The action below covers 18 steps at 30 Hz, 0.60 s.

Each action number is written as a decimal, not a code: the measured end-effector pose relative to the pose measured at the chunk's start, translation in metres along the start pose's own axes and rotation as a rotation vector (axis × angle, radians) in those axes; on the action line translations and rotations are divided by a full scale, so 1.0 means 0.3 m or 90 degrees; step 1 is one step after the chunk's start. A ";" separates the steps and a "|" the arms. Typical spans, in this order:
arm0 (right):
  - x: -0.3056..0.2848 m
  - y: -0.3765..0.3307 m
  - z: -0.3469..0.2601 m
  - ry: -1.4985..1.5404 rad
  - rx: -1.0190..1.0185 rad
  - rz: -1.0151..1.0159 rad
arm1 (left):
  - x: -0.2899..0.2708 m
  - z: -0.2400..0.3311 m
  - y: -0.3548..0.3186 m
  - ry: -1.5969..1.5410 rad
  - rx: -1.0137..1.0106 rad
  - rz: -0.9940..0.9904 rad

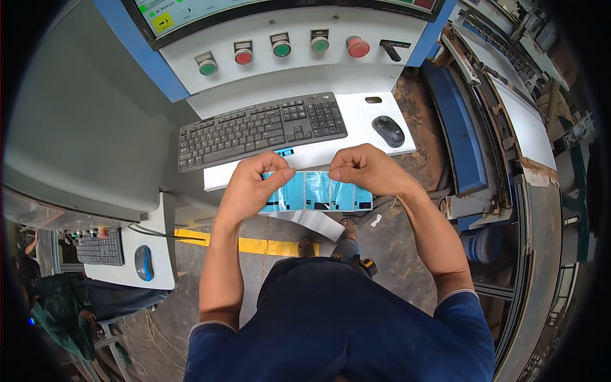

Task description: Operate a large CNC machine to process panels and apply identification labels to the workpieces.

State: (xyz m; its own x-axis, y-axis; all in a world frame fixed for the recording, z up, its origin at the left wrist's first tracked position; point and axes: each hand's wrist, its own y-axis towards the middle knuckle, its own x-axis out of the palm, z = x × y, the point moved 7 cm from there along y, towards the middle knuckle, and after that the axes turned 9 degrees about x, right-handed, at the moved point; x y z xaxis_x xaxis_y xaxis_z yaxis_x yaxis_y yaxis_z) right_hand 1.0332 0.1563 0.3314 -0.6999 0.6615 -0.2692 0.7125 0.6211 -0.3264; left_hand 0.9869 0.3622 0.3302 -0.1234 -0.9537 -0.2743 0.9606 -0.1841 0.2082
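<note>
A strip of glossy blue labels (317, 192) with dark printed patches is stretched between my two hands, just in front of the white shelf's near edge. My left hand (256, 181) pinches it near its left end between thumb and fingers. Toward the right part of the strip, my right hand (363, 170) pinches the upper edge in the same way. A pale strip of backing paper (312, 219) hangs below the labels. On the shelf, a small blue label piece (286, 152) lies between the keyboard and my left hand.
A black keyboard (261, 130) and black mouse (388, 131) rest on the white shelf (356, 153). Above are green and red push buttons (281, 48), a red mushroom button (358, 46) and a screen (280, 13). Machinery (471, 121) stands right; another person (63, 312) is at left.
</note>
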 end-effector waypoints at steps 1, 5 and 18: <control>0.000 0.000 -0.001 -0.018 -0.009 0.010 | 0.001 -0.002 -0.002 0.008 0.000 0.002; -0.005 -0.008 0.018 0.006 -0.060 0.044 | 0.015 -0.022 -0.029 -0.023 0.009 0.046; 0.110 -0.095 0.204 0.247 -0.018 -0.017 | 0.035 0.003 -0.167 0.109 0.031 0.094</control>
State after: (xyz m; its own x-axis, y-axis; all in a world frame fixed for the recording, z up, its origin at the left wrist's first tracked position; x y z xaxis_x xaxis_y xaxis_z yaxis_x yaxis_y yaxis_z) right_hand 0.9868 0.1349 0.2763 -0.6520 0.7510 0.1044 0.6988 0.6486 -0.3015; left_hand 0.9374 0.3612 0.3177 0.0660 -0.9175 -0.3922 0.9515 -0.0605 0.3015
